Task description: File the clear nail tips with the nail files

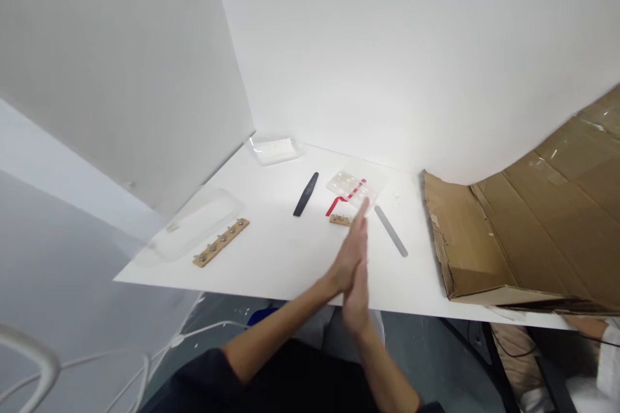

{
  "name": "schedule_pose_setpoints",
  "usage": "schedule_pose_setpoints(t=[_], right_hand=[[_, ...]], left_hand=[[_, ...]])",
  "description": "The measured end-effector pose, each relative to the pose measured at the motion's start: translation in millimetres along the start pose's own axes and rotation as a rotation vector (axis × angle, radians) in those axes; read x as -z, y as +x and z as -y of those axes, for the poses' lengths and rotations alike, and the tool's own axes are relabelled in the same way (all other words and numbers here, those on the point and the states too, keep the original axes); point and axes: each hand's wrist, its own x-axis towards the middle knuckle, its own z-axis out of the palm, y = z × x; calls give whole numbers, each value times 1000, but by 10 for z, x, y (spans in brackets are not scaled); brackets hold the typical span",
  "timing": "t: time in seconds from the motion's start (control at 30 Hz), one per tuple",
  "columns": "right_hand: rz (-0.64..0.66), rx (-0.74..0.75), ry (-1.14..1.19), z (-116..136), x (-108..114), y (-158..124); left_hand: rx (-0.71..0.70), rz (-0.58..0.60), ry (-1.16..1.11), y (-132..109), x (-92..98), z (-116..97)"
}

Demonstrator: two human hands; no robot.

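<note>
My left hand (352, 246) and my right hand (357, 293) are pressed palm to palm above the front of the white table (271, 258), fingers stretched out flat and holding nothing. The left hand's fingertips reach toward a small brown circuit board (339, 219). Just beyond it lies a clear plastic tray (346, 182) with a red strip (345, 199). A black flat tool (306, 193) lies to the left of the tray. A grey metal strip (391, 231) lies to the right of my hands.
A long brown board with round parts (221, 242) lies at the left beside a clear plastic lid (194, 227). A clear packet (276, 150) sits in the back corner. An opened cardboard box (523, 226) covers the table's right side. Another person's hand (584, 326) shows at the lower right.
</note>
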Motion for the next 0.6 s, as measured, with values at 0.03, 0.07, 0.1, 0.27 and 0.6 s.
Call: schedule_pose_setpoints(t=[0.03,0.07,0.1,0.27,0.6], right_hand=[[-61,12,73,-5,-7,-14],[-130,2,152,-11,-2,-12],[-150,-28,239,-18,16,8],[-100,-118,409,-47,162,116],[512,-474,359,-36,574,-301]], left_hand=[[-17,-28,58,14,18,-19],[-36,-47,121,-3,13,-19],[-59,-46,181,-45,-9,-1],[-253,204,367,-172,7,251],[45,838,552,34,607,26]])
